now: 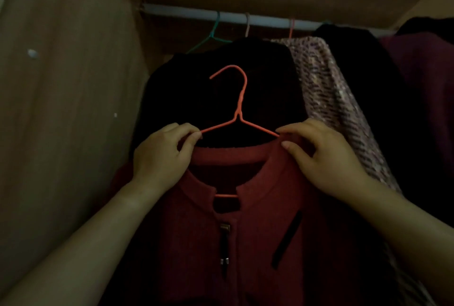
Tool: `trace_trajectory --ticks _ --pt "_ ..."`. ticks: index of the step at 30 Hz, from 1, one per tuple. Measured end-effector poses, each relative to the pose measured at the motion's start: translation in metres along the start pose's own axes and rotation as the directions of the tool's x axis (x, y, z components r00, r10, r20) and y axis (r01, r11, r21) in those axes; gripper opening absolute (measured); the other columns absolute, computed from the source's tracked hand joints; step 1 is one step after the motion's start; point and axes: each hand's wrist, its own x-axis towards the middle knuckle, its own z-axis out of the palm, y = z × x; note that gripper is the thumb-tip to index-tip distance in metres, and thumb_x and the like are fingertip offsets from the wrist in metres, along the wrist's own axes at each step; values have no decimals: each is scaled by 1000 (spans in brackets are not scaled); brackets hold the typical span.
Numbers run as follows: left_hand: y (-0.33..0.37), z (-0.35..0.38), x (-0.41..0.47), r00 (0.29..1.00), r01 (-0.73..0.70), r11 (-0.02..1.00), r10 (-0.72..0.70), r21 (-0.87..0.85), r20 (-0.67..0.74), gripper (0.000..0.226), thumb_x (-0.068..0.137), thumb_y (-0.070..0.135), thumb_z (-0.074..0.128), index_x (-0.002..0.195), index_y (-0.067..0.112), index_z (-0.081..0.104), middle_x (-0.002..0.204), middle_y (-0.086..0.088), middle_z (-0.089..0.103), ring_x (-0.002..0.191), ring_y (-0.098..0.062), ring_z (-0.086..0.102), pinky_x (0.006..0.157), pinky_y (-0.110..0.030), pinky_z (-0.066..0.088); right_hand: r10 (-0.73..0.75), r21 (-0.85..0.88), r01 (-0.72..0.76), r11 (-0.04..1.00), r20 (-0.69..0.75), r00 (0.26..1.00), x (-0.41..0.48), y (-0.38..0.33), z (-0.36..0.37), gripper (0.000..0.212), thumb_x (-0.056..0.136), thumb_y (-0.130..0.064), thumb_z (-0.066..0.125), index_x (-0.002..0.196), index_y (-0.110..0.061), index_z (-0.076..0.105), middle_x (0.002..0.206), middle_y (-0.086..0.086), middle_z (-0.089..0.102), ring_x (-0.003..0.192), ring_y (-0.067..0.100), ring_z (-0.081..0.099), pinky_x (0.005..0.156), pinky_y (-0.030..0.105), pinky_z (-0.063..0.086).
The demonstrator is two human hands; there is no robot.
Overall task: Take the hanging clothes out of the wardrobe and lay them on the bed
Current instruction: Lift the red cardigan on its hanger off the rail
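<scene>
Dim wardrobe interior, viewed from the front. The red jacket (258,232) occupies the lower centre of the frame, carried on an orange hanger (238,111) whose hook stands clear below the rail (186,11), apart from it, against a black garment (184,89) hanging behind. The left hand (167,150), centre left, has thumb and fingers curled and pinching the hanger's left arm at the jacket's collar edge. The right hand (319,158), centre right, has fingers curled over the collar at the end of the hanger's right arm, thumb underneath, grasping fabric and wire together. The jacket faces the camera: its collar is open, with the hanger's lower bar visible in the gap, the zip (224,244) runs down the middle, and a slanted dark pocket slit (287,239) sits on the right of it. The rail crosses the upper part of the frame and bears a teal hanger (215,27) at upper centre. To the right of the black garment hangs a speckled patterned garment (326,89), then dark clothing, then a maroon garment (422,79) at the right edge. The wardrobe's side wall (68,84) fills the left of the frame
</scene>
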Motion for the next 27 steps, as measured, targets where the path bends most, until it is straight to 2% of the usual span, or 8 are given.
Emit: trace_trajectory --ticks 2,4,7,12,18,21,24,27 --pt "29 -16 -28 1000 22 999 -21 42 -12 31 87 51 38 91 36 65 75 13 56 66 -7 55 57 -33 47 -1 124 -3 992 32 999 -32 -5 -11 26 86 -34 56 110 -27 65 96 -7 61 89 4 57 82 12 40" --pt "59 -34 -51 999 35 996 -33 83 -21 32 87 49 41 93 32 68 73 12 53 63 -8 53 56 -30 44 11 212 -12 977 6 1000 -57 -12 -24 25 85 -31 60 108 -26 67 94 -8 61 87 1 56 81 8 39" --pt "106 -69 -70 999 32 989 -27 144 -38 32 89 45 44 95 27 69 74 10 52 63 -14 53 58 -31 43 40 324 -11 946 -82 996 -78 -23 -49 21 83 -24 65 104 -24 69 94 -11 62 88 1 57 82 10 40" --pt "178 -127 -87 997 81 958 -82 276 -9 29 89 44 44 98 31 68 80 8 55 71 -13 53 59 -32 44 83 457 -10 889 -139 987 -104 -47 -98 19 83 -23 67 101 -22 71 92 -6 65 88 4 60 82 16 44" --pt "244 -189 -136 988 129 953 -148 273 48 23 89 42 48 100 31 65 83 9 60 75 -12 57 63 -34 47 138 519 -83 851 -70 988 -157 -94 -162 18 81 -19 72 99 -19 72 87 -6 64 83 2 60 80 13 43" --pt "276 -213 -171 981 142 961 -169 239 99 20 88 42 51 98 33 65 81 10 59 71 -9 55 59 -31 44 210 524 -170 835 -18 977 -203 -119 -197 17 80 -20 73 97 -17 73 86 -5 66 82 3 62 78 16 45" --pt "303 -231 -208 963 146 977 -176 155 205 18 87 41 52 97 35 66 78 11 57 64 -8 53 53 -28 43 303 475 -282 834 33 952 -258 -145 -234 17 78 -18 74 94 -17 73 85 -6 66 81 0 62 77 13 43" --pt "326 -248 -245 936 175 984 -180 44 303 18 87 41 52 96 35 66 78 11 56 64 -10 53 55 -29 43 411 392 -404 826 70 909 -309 -180 -275 16 77 -17 73 94 -17 73 85 -5 67 81 2 63 77 14 44"
